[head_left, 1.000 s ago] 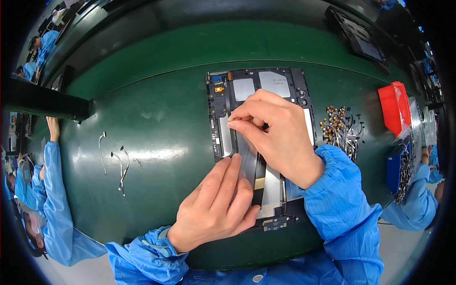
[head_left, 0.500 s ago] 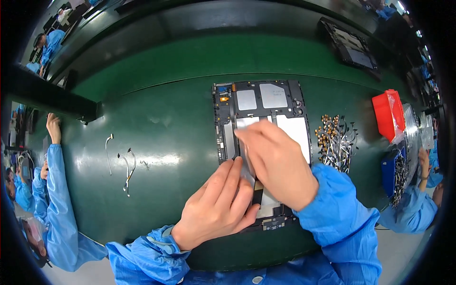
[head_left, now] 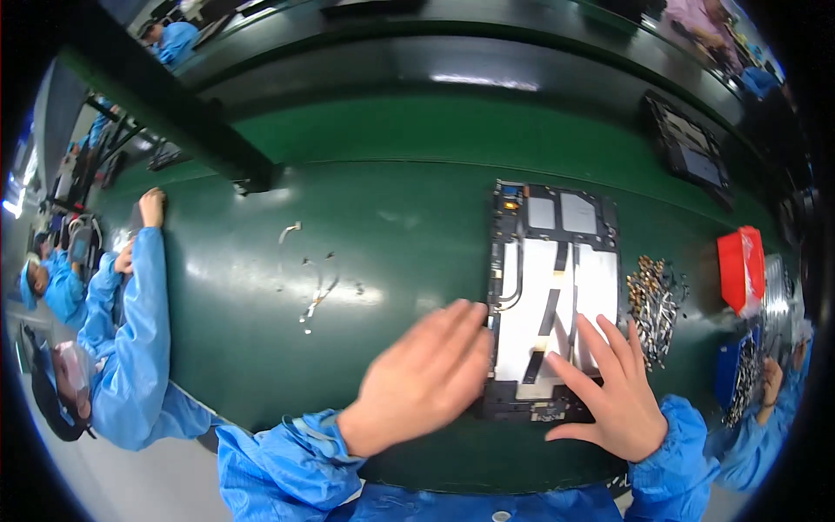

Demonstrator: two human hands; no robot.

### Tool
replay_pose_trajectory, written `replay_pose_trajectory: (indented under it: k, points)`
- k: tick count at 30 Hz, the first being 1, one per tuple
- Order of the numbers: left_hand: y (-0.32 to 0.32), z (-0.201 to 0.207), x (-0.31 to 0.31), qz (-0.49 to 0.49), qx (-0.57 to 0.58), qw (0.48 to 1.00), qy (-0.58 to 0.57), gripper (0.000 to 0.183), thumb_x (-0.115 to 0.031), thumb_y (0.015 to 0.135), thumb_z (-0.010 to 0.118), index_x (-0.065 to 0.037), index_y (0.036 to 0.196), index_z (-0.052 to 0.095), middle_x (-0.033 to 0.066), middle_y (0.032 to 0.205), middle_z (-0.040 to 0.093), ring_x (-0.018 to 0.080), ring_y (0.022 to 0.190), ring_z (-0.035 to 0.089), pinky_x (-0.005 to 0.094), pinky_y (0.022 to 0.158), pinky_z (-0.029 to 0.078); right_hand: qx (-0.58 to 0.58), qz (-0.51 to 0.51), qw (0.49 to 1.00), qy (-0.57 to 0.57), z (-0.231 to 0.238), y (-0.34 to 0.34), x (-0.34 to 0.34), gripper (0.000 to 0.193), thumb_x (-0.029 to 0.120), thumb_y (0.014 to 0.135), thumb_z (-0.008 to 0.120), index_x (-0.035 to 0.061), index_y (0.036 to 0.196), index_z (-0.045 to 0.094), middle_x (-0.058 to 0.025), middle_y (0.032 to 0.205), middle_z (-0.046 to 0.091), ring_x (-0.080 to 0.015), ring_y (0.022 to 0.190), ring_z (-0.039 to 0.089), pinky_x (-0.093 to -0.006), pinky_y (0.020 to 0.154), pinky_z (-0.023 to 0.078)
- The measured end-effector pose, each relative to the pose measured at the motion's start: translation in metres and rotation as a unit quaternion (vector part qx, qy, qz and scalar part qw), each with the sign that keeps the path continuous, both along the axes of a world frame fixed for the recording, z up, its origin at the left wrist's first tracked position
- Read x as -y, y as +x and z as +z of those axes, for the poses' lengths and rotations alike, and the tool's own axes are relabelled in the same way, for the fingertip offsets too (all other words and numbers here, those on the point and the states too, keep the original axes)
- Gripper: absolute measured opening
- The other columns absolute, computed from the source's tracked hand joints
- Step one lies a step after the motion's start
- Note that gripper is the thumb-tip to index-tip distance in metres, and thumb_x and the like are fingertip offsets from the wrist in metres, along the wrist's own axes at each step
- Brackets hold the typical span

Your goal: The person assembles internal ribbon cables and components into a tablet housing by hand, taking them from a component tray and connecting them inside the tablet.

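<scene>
An opened tablet-like device [head_left: 596,270] lies on the green table, its inside facing up. It has a black frame, white battery-like panels, black strips along the middle and a dark cable near the left side. My left hand [head_left: 424,376], slightly blurred, is at the device's lower left edge with its fingers stretched out; I see nothing in it. Over the lower right part of the device, my right hand [head_left: 616,391] spreads its fingers and holds nothing. Whether the fingertips press on the panels, I cannot tell.
Right of the device lies a heap of small cables [head_left: 654,309]. Beyond it stand a red bin [head_left: 739,271] and a blue bin [head_left: 732,370] of parts. A few loose cables [head_left: 320,296] lie to the left. Another device [head_left: 691,148] rests at the back right. Co-workers sit on both sides.
My hands have moved apart from the device's middle. The right one has opened and shifted toward the lower right; the left is now at the left edge. The whole view has shifted.
</scene>
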State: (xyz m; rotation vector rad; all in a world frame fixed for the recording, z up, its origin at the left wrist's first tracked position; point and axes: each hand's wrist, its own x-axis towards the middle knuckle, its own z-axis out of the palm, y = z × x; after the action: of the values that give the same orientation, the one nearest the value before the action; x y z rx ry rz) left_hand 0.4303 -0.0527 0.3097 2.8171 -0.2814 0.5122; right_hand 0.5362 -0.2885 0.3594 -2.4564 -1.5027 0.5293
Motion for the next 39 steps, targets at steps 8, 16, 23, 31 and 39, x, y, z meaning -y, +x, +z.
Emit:
replay_pose_trajectory:
  k: [8,16,23,31,39]
  points:
    - [-0.013,-0.021,-0.114,0.303,0.046,0.952,0.025,0.018,-0.01,0.081,0.068,-0.002,0.097,0.067,0.0102,0.1,0.066,0.0296,0.092,0.061,0.0374,0.081,0.049,-0.042,0.053,0.993,0.101,-0.024,0.054,-0.027,0.091,0.021,0.061,0.086,0.0107,0.14,0.044,-0.0218,0.148,0.029,-0.0405,0.131,0.037,-0.0453,0.107,0.036]
    - [-0.022,-0.045,-0.107,0.298,0.138,0.943,0.05,0.016,-0.009,0.075,0.071,-0.002,0.09,0.068,0.008,0.094,0.068,0.0269,0.09,0.061,0.0371,0.077,0.051,0.005,0.055,0.987,0.151,-0.052,0.164,-0.126,0.091,0.026,0.071,0.082,0.0148,0.146,0.032,-0.0207,0.15,0.027,-0.0401,0.135,0.032,-0.0425,0.112,0.033]
    - [-0.009,-0.041,-0.097,0.288,0.137,0.948,-0.005,0.007,-0.006,0.074,0.07,-0.005,0.078,0.064,0.0058,0.092,0.068,0.0266,0.092,0.06,0.0386,0.08,0.048,0.055,0.019,0.987,0.147,-0.066,0.21,-0.152,0.086,0.025,0.078,0.077,0.0176,0.148,0.028,-0.021,0.15,0.027,-0.04,0.136,0.031,-0.0427,0.113,0.032]
    - [0.004,0.012,-0.08,0.24,0.088,0.922,-0.291,0.006,-0.004,0.077,0.07,-0.005,0.083,0.067,0.0121,0.116,0.065,0.0221,0.108,0.057,0.0344,0.092,0.043,-0.218,0.003,0.948,0.231,0.023,0.079,-0.096,0.031,0.014,0.085,0.069,0.0018,0.114,0.066,-0.0153,0.099,0.069,-0.0206,0.089,0.069,-0.0313,0.076,0.057]
    - [0.05,0.028,0.02,-0.036,-0.029,0.819,-0.572,0.011,-0.006,0.084,0.067,-0.004,0.095,0.067,0.0127,0.119,0.063,0.022,0.121,0.052,0.0371,0.104,0.038,-0.364,-0.102,0.865,0.331,-0.007,0.043,-0.04,0.026,0.01,0.084,0.072,-0.0011,0.107,0.069,-0.0118,0.094,0.07,-0.0145,0.083,0.068,-0.0281,0.074,0.057]
